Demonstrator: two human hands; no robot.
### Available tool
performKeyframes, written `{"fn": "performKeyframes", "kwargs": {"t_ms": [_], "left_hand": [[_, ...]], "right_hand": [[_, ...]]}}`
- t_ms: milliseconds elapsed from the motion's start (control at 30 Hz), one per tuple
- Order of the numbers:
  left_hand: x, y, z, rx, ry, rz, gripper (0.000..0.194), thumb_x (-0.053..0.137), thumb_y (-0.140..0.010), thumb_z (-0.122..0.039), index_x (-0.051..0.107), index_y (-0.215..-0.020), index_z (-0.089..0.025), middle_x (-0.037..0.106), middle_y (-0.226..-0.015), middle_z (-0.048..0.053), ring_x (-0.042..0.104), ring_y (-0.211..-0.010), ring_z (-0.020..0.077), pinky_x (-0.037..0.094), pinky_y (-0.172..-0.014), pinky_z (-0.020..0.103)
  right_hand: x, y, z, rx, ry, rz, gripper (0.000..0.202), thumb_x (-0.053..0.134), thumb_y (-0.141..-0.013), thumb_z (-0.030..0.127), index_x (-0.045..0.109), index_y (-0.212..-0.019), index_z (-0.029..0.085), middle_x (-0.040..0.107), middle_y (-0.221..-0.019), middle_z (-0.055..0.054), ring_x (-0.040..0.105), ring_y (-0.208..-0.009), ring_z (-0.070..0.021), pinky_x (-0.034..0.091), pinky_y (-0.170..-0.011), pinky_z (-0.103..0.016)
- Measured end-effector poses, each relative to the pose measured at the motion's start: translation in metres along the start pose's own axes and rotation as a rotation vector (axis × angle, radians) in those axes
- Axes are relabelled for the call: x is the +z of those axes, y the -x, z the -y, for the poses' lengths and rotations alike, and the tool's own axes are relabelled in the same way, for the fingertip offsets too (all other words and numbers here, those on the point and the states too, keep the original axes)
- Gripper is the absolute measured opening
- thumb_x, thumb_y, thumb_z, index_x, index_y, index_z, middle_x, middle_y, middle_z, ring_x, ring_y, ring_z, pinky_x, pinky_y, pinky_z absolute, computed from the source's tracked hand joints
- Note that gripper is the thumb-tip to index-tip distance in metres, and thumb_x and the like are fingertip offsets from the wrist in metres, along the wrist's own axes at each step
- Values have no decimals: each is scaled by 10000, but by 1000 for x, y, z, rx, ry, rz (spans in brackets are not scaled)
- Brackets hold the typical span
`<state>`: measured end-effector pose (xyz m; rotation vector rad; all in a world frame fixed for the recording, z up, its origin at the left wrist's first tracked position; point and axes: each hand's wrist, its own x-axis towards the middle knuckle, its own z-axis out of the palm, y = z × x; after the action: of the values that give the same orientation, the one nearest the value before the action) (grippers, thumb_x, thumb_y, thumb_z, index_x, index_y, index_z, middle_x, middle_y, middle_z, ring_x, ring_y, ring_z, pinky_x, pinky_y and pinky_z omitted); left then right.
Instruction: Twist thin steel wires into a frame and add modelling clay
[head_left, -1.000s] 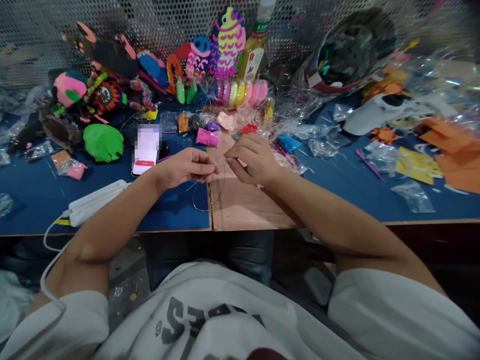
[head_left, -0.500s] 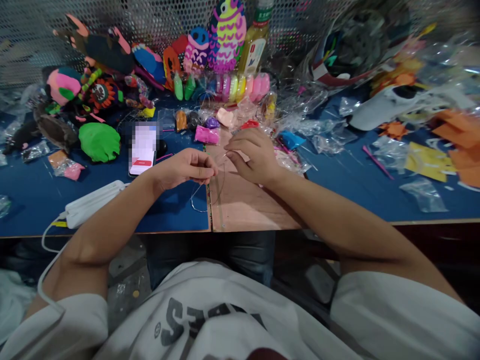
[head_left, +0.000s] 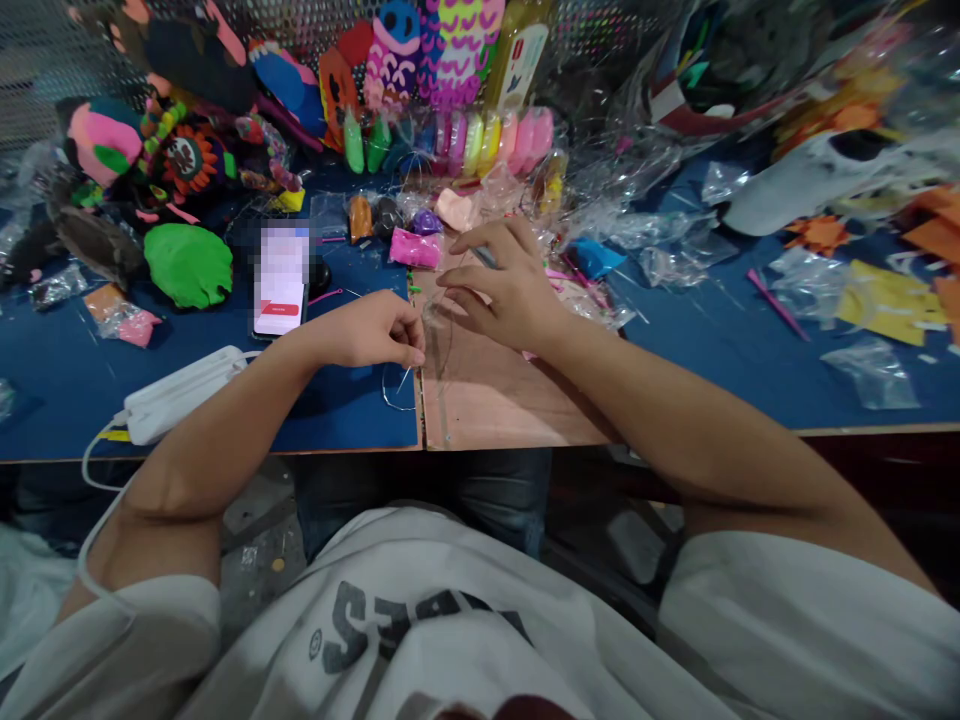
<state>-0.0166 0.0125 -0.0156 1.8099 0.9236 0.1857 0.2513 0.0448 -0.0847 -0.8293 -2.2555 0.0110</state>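
Observation:
Above the seam between the blue mat and the pinkish wooden board, my left hand is closed in a pinch. A thin pale strand, like thread or fine wire, hangs in a loop below its fingertips. My right hand is held over the board just to the right, palm down, its fingers apart and slightly bent. Faint strands run between the two hands, too fine to follow. Beyond the fingers lie a magenta clay packet and a purple clay lump.
Left of my hands lie a phone, a white power bank with its cable and a green clay piece. Clay figures and a bottle stand at the back. Plastic wrappers and a purple stick lie right.
My right hand's fingers have spread, with the hand slightly higher over the board. My left hand has turned knuckles-up, still pinching. The camera view has tilted down a little.

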Motion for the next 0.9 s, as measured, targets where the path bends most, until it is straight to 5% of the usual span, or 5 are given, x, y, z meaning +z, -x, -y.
{"fn": "performKeyframes", "kwargs": {"t_ms": [400,567,700,900], "left_hand": [[1,2,-17,-114,-388,30,161,832,-804,-310,734,-756,-192,738,-706,16,643,-656,158,401,-662,311],[-3,5,-22,-236,-670,-143,407,773,-890,-553,705,-684,-208,717,-699,42,578,-619,180,325,-644,358],[-4,7,-21,-290,-655,-58,576,750,-879,-689,647,-558,-221,627,-562,37,536,-538,186,295,-623,376],[0,4,-11,-203,-553,-73,387,921,-738,-417,661,-519,-231,580,-506,18,472,-501,167,272,-628,371]], "right_hand": [[-1,-1,19,-88,-13,129,206,610,-1120,329,812,-1156,304,818,-1285,-71,684,-1312,-331,416,-1178,-607],[0,1,16,-102,-27,166,250,599,-1091,238,833,-1151,303,834,-1204,-58,714,-1209,-313,402,-1152,-590],[1,2,16,-96,-21,181,288,579,-1072,206,844,-1143,292,837,-1150,-65,720,-1129,-305,398,-1101,-566],[0,2,19,-113,-31,238,297,560,-1045,174,834,-1067,287,844,-1159,-52,735,-1069,-285,390,-1030,-524]]}}
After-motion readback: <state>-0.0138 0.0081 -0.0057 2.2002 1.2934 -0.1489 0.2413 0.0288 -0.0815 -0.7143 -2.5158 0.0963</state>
